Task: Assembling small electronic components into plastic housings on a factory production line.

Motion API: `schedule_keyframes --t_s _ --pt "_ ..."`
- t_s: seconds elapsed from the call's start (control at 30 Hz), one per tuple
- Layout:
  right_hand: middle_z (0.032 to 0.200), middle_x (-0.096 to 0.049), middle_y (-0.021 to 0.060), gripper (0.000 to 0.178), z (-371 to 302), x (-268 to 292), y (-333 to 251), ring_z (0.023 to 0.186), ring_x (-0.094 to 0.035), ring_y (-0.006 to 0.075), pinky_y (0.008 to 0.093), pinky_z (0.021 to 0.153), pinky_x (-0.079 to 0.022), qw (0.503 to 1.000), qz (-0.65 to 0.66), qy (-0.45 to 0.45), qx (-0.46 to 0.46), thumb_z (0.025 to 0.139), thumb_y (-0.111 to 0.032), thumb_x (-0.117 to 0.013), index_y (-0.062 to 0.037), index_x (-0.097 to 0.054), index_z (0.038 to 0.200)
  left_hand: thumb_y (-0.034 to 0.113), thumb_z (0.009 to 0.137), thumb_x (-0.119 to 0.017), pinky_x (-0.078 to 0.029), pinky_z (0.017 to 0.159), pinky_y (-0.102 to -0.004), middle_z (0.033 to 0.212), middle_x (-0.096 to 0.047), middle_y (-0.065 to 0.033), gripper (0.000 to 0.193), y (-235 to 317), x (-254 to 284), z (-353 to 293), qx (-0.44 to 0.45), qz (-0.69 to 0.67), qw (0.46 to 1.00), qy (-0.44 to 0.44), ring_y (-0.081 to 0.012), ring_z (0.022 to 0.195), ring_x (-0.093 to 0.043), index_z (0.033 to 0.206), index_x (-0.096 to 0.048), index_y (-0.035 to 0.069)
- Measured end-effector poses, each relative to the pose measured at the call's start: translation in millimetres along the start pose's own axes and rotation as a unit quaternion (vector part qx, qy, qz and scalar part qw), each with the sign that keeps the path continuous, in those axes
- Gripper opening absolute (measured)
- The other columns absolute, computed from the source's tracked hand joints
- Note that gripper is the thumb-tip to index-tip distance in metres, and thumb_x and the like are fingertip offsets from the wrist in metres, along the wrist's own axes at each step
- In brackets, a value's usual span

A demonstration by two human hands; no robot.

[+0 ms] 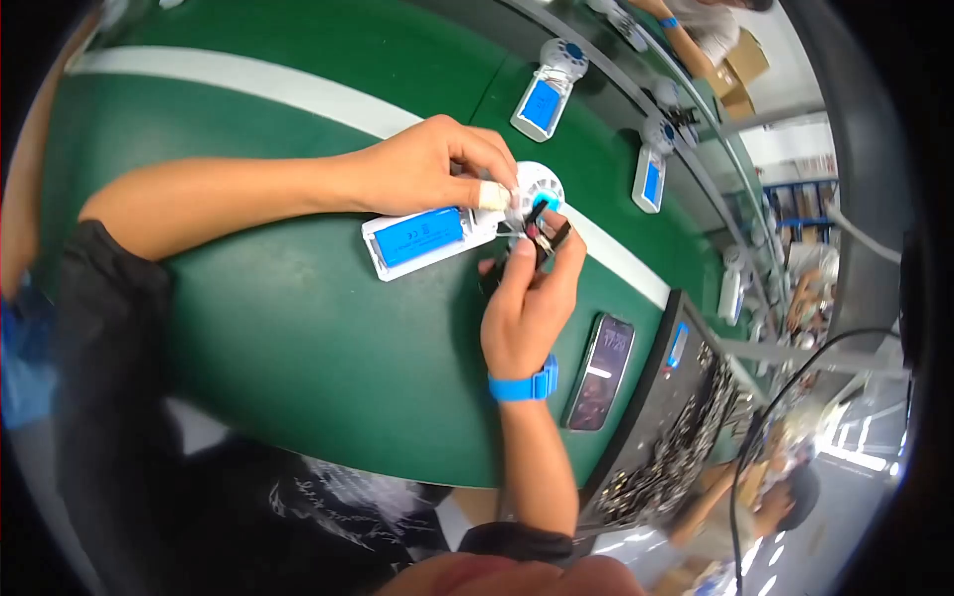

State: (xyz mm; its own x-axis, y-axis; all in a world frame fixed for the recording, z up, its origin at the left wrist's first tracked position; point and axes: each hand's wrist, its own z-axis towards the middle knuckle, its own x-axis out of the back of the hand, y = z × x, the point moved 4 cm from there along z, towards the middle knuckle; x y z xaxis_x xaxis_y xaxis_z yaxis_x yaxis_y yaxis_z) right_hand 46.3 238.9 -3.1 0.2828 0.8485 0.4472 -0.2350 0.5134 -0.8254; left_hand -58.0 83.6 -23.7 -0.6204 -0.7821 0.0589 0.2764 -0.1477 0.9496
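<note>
A white device housing (pixel 374 250) lies slanted on the green table, with a blue battery pack (pixel 422 236) in its long body and a round slotted head (pixel 540 177) at the other end. At its neck, the fingertips and wrapped thumb of my left hand (pixel 417 167) are closed together; the thumb covers part of the housing. My right hand (pixel 527 308), with a blue wristband, pinches a small black part (pixel 546 236) with a bit of red on it, beside the round head. A thin pale wire runs near it. The black part's exact kind is unclear.
A phone (pixel 599 372) lies right of my right wrist. Beyond it stands a black tray (pixel 651 437) with many small metal parts. Similar white devices (pixel 542 104) with blue batteries sit along the far side. Other people work beyond the rail at the right.
</note>
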Motion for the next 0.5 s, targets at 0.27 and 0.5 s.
schedule_keyframes --t_s 0.27,0.5 --pt "0.104 -0.06 0.009 0.053 2 24 33 0.077 -0.057 0.0115 0.026 0.069 -0.048 0.997 0.058 -0.05 0.006 0.099 -0.001 -0.043 0.0031 -0.034 0.151 0.007 0.086 -0.076 -0.051 0.076 -0.0254 0.097 -0.071 -0.0088 0.013 3 -49 14 0.048 -0.078 0.995 0.028 -0.0126 0.086 -0.065 0.096 -0.076 -0.002" --pt "0.098 -0.059 0.0069 0.055 0 43 39 0.078 -0.051 0.0104 0.0241 0.07 -0.044 0.992 0.113 -0.057 -0.002 0.101 -0.01 -0.039 0.0033 -0.03 0.154 0.005 0.084 -0.077 -0.047 0.064 -0.024 0.092 -0.07 -0.0078 0.013 15 -71 11 0.062 -0.05 0.996 0.037 -0.01 0.075 -0.061 0.095 -0.076 -0.001"
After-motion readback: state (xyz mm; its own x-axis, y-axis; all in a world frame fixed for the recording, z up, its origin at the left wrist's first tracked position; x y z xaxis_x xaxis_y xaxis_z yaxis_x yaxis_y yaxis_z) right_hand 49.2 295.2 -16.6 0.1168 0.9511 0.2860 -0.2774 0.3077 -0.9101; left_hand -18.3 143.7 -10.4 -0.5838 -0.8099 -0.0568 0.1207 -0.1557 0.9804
